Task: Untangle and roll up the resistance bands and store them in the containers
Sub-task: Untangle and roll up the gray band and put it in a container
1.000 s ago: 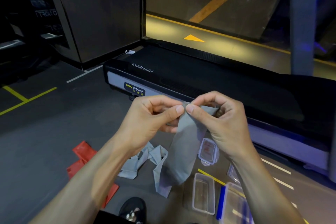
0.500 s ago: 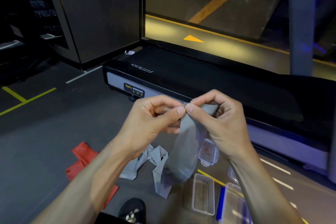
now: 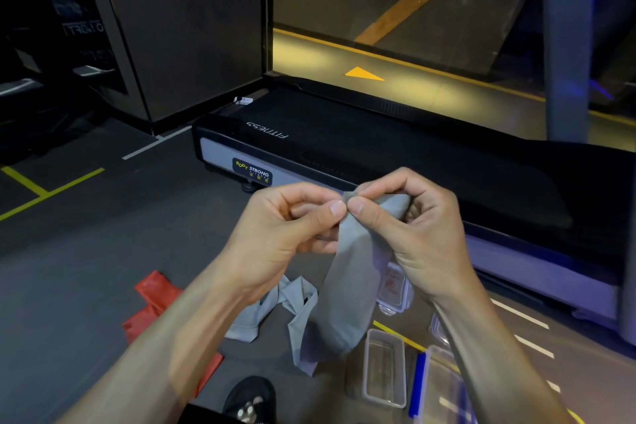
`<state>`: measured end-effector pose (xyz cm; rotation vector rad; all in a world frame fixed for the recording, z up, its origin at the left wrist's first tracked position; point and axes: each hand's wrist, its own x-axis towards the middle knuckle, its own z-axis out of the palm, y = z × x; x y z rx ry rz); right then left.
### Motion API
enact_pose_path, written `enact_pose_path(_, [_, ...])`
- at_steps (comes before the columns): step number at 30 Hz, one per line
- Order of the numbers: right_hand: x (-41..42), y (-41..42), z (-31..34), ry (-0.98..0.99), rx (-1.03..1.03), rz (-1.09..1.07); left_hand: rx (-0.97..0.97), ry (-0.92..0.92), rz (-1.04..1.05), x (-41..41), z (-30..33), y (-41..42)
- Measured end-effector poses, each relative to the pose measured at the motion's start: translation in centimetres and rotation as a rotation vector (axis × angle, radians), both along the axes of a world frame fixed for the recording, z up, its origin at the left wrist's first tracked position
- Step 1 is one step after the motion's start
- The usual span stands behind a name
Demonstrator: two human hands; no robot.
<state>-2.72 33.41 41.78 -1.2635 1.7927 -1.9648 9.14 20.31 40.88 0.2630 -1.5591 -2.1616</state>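
A grey resistance band hangs from both hands in the middle of the view, its lower end trailing onto the floor. My left hand pinches its top edge between thumb and forefinger. My right hand pinches the same edge right beside it, fingers curled over the folded top. A red band lies crumpled on the floor to the left, partly hidden by my left forearm. An open clear container stands on the floor below my right wrist; a lid lies behind the grey band.
A black treadmill deck runs across the floor just beyond my hands. More clear containers, one with a blue-edged lid, sit at lower right under my right forearm. My shoe shows at the bottom. Dark pillars stand at back left.
Both hands keep their pinch on the grey band's top edge and have barely shifted; the hanging band has swayed slightly.
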Motion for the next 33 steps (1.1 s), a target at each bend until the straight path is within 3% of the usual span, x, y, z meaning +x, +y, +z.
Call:
enact_pose_path(24, [0.11, 0.08, 0.00, -0.003, 0.008, 0.022, -0.056, 0.038, 0.032, -0.07, -0.27, -0.04])
enact_pose_path(33, [-0.09, -0.02, -0.37, -0.117, -0.002, -0.063, -0.361, 0.077, 0.367, -0.86, -0.86, -0.64])
